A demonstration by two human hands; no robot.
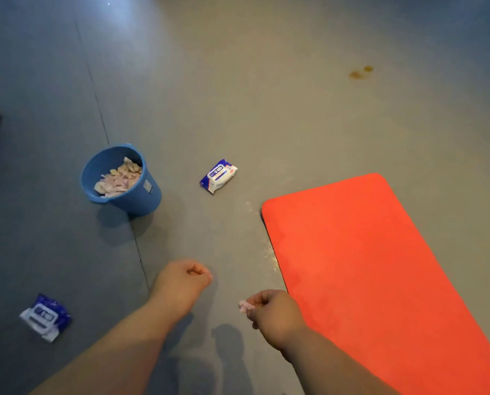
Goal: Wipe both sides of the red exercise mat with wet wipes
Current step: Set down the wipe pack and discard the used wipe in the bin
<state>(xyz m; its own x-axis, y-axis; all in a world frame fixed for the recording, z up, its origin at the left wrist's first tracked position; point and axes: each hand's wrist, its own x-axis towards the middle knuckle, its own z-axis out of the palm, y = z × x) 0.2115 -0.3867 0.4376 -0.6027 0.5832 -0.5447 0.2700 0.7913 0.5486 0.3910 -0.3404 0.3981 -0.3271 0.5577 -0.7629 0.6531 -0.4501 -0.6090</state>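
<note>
Pinches a small wipe [243, 306] in the curled fingers of the right hand [276, 315], just left of the red mat [366, 266] and not touching it. Shows the mat flat on the grey floor [238, 81], filling the lower right of the frame. Shows a pack of wipes [218, 175] at centre, a blue bucket [141, 201] with a heap of crumpled wipes [118, 178] to its left, and a second pack [45, 317] at lower left. Curls the left hand [184, 280] into an empty fist at lower centre. Extends both bare forearms from the bottom edge.
</note>
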